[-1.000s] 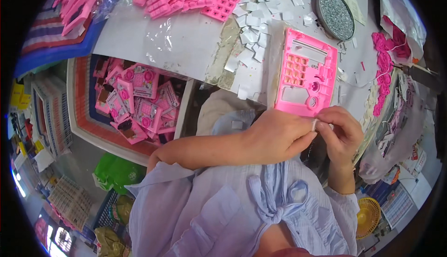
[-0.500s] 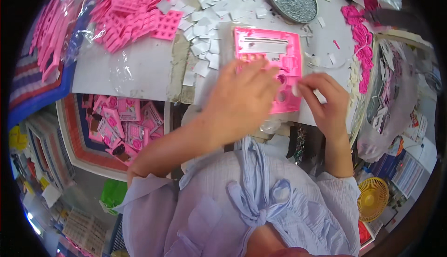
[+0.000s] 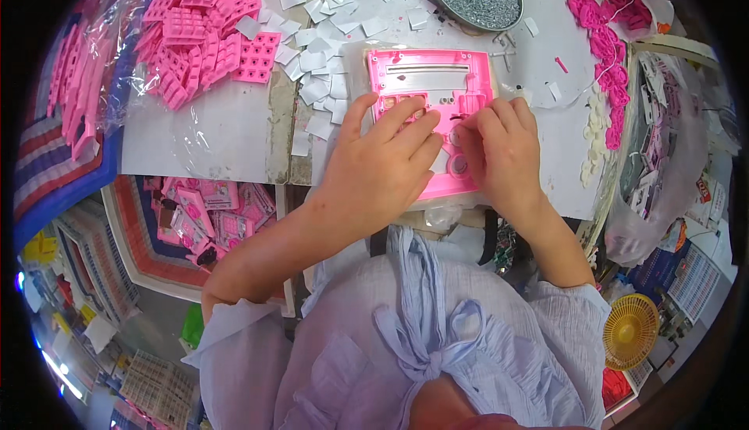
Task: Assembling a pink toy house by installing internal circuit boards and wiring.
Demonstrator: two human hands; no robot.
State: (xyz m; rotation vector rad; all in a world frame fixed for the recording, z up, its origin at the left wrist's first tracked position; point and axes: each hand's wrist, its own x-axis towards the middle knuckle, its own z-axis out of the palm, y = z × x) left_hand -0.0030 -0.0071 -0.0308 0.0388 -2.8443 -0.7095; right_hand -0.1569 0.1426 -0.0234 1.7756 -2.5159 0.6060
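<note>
Presently both hands are pressing down on the pink plastic panel (image 3: 434,91) lying flat at the worktop's (image 3: 211,134) near edge. Left hand (image 3: 382,169) is resting spread across its lower half; right hand (image 3: 499,149) is lying beside it, fingers curled onto the panel. Fitting appears mid-way. Whatever sits under the palms is staying hidden; white squares (image 3: 316,63) and pink keypads (image 3: 203,36) are waiting unused.

Both hands lie side by side, palms down, fingers spread: left hand (image 3: 380,171), right hand (image 3: 501,152).
</note>
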